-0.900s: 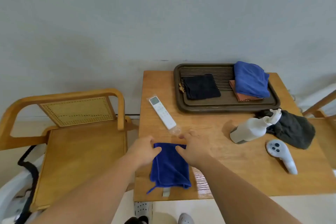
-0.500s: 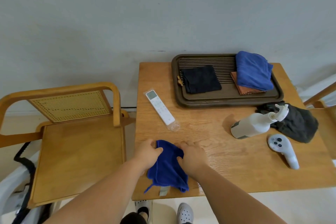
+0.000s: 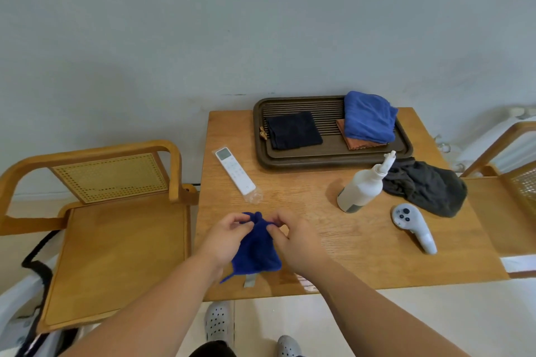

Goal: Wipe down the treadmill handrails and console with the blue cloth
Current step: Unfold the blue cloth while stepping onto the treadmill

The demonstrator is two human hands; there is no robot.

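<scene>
A dark blue cloth (image 3: 256, 252) hangs bunched between my two hands just above the near edge of the wooden table (image 3: 362, 243). My left hand (image 3: 224, 236) pinches its upper left edge and my right hand (image 3: 295, 236) pinches its upper right edge. A small grey tag dangles from the cloth's bottom. No treadmill, handrail or console appears in view.
A brown tray (image 3: 406, 151) at the back holds a black cloth (image 3: 293, 129) and a lighter blue cloth (image 3: 368, 116). A white remote (image 3: 235, 171), white spray bottle (image 3: 361, 187), dark rag (image 3: 426, 187) and white controller (image 3: 413, 227) lie on the table. Wooden chairs (image 3: 116, 240) stand on either side.
The blue cloth lay flat under my palms; both hands have gathered its top edge and lifted it off the table. The view has shifted downward and back.
</scene>
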